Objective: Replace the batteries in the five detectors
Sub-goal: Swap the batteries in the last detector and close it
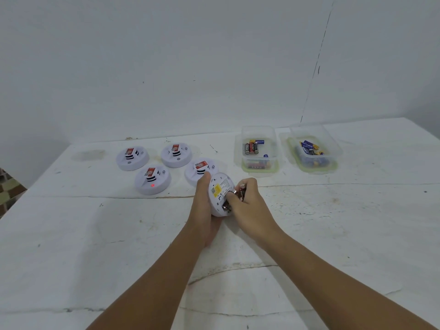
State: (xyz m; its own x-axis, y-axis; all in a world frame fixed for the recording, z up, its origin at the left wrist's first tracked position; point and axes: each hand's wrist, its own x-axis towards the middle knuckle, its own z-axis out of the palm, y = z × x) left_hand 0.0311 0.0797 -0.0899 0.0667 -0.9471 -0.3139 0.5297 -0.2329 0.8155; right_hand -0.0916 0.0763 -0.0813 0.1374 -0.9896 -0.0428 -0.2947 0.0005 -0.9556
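Note:
My left hand [202,210] grips a white round detector [219,189], tilted on edge with its back and yellow label facing right. My right hand [247,206] is at the open battery slot, fingers curled round batteries [240,190] whose metal ends show above the knuckles. More battery ends show in the slot low on the detector. On the table behind lie several other detectors, face up: far left [132,158], front left [152,179] with a red light on, back middle [176,154], and one [198,171] partly hidden by my left hand.
Two clear plastic boxes stand at the back right: the left box [259,163] holds black-and-red batteries, the right box [314,163] holds blue ones. The white table [95,246] meets a white wall behind. Its left edge runs diagonally at far left.

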